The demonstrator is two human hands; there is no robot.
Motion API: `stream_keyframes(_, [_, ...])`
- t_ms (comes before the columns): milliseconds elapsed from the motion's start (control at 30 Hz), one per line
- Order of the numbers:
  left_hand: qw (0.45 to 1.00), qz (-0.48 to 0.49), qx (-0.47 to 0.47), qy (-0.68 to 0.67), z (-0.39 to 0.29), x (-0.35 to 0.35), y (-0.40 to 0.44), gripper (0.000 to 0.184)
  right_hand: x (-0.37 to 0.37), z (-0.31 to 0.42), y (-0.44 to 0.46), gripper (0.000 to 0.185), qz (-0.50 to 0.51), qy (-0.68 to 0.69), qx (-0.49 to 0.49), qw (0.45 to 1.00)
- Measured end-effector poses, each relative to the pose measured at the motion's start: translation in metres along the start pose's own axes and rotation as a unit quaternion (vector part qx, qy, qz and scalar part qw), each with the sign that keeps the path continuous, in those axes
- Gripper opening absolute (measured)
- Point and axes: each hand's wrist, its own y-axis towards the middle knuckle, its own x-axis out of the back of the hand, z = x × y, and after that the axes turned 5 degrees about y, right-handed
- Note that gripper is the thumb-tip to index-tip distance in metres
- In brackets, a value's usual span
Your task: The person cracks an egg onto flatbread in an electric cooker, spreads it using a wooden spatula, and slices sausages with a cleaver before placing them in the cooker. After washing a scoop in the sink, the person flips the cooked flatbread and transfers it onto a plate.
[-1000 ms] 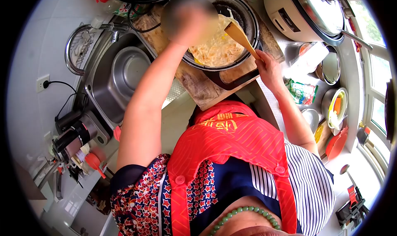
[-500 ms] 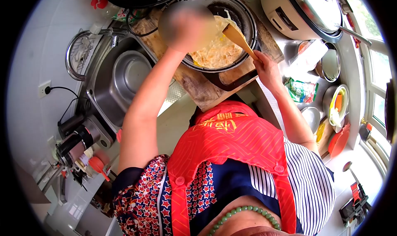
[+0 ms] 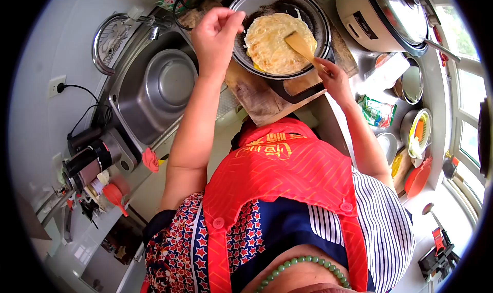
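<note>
A round browned flatbread (image 3: 275,43) lies in a dark round pan (image 3: 321,23) on a wooden board (image 3: 257,100). My right hand (image 3: 334,79) grips the handle of a wooden spatula (image 3: 300,45), whose flat blade rests on the flatbread's right part. Over the pan's left rim is my left hand (image 3: 218,36), raised, its fingers curled and the thumb and fingertips close together. Whether something small is between those fingertips I cannot make out.
A steel sink with a metal basin (image 3: 169,77) and a curved faucet (image 3: 97,46) is at the left. A large cooker (image 3: 370,20) stands right of the pan. Below it are a green packet (image 3: 377,110), bowls and a yellow-rimmed basket (image 3: 417,131).
My left hand has moved left, off the flatbread to the pan's left rim, and more of the flatbread shows. The spatula's blade now lies further in over the flatbread.
</note>
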Motion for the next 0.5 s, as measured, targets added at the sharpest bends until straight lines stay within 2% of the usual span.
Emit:
stream_keyframes(67, [0.992, -0.016, 0.085, -0.089, 0.011, 0.017, -0.016, 0.014, 0.007, 0.008, -0.011, 0.037, 0.007, 0.055, -0.074, 0.996])
stream_keyframes(133, [0.984, -0.046, 0.12, -0.125, 0.023, 0.031, -0.031, 0.016, 0.007, 0.015, -0.023, 0.034, -0.004, 0.094, -0.118, 0.989])
stream_keyframes(267, [0.964, -0.055, 0.166, -0.202, 0.039, 0.052, -0.055, 0.017, -0.016, 0.017, -0.017, 0.034, -0.023, 0.081, 0.004, 0.996])
stream_keyframes(367, [0.953, -0.051, 0.173, -0.242, 0.042, 0.069, -0.068, 0.015, -0.031, 0.011, -0.016, 0.035, 0.001, 0.041, -0.025, 0.999])
stream_keyframes(400, [0.951, -0.051, 0.172, -0.253, 0.041, 0.073, -0.071, 0.015, -0.031, 0.016, -0.023, 0.035, 0.005, 0.065, -0.059, 0.996])
stream_keyframes(500, [0.957, -0.038, 0.163, -0.239, 0.034, 0.085, -0.081, 0.014, -0.037, 0.023, -0.04, 0.032, -0.014, 0.059, -0.06, 0.996])
